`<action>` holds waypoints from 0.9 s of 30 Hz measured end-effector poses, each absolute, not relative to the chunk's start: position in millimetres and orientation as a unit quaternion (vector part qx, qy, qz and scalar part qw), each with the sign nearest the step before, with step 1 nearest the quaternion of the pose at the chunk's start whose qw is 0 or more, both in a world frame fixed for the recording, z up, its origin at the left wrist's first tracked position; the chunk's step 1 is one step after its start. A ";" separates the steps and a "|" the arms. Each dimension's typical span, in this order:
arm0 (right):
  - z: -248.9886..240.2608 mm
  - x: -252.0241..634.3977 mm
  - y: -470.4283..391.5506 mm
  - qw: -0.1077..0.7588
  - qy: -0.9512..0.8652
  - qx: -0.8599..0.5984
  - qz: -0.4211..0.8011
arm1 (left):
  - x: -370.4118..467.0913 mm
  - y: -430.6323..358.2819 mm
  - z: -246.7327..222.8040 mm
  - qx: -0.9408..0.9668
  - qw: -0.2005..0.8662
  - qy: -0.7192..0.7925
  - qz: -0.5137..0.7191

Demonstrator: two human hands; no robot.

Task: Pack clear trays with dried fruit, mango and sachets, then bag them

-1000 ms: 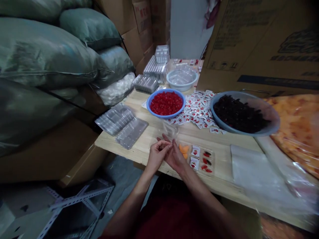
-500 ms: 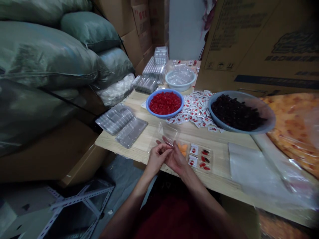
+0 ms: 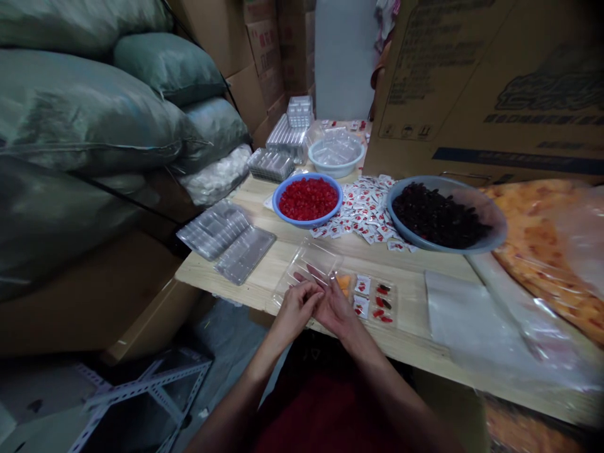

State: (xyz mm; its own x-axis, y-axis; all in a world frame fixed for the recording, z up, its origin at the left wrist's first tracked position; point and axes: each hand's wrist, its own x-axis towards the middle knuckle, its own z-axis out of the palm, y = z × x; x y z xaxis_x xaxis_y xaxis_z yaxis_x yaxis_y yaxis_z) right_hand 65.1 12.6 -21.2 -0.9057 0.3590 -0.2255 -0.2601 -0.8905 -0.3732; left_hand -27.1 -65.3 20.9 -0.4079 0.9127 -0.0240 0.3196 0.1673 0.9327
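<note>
Dimly lit; backed by a pale panel [image 3: 344,56] and stacked cartons [image 3: 264,50]; furnished with a wooden table [image 3: 410,277] above grey floor [image 3: 224,352].

The curled left hand [image 3: 297,306] meets the loosely spread right hand [image 3: 336,309], palm showing.

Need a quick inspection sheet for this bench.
Surface: light wooden table.
Job's things: clear container at the hands; orange pieces, two printed sachets, red and dark pieces.
Clutter: blue bowl, larger bowl, both loaded; sachet pile; stacked trays.
Grippers: bare left hand and right hand, close together; grip unclear.
Cables: none identifiable; dark strap-like line near the sacks.
Surroundings: sacks, cartons, metal rack.
</note>
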 end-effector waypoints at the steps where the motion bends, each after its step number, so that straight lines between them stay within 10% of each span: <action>1: -21.3 65.4 12.7 0.161 -0.164 -0.143 0.963 | -26.6 -65.2 21.5 0.447 0.309 0.695 0.470; 27: -11.5 74.7 10.1 0.171 -0.172 -0.163 0.956 | -16.2 -65.1 25.9 0.454 0.291 0.713 0.447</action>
State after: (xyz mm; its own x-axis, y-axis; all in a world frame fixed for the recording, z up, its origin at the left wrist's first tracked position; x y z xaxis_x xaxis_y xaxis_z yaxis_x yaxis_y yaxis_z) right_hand 74.7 10.1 -11.5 -0.8880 0.3834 -0.2538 -0.2708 -0.8823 -0.3850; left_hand -16.2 -65.1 25.9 -0.4176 0.9086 -0.0084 0.3877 0.1865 0.9027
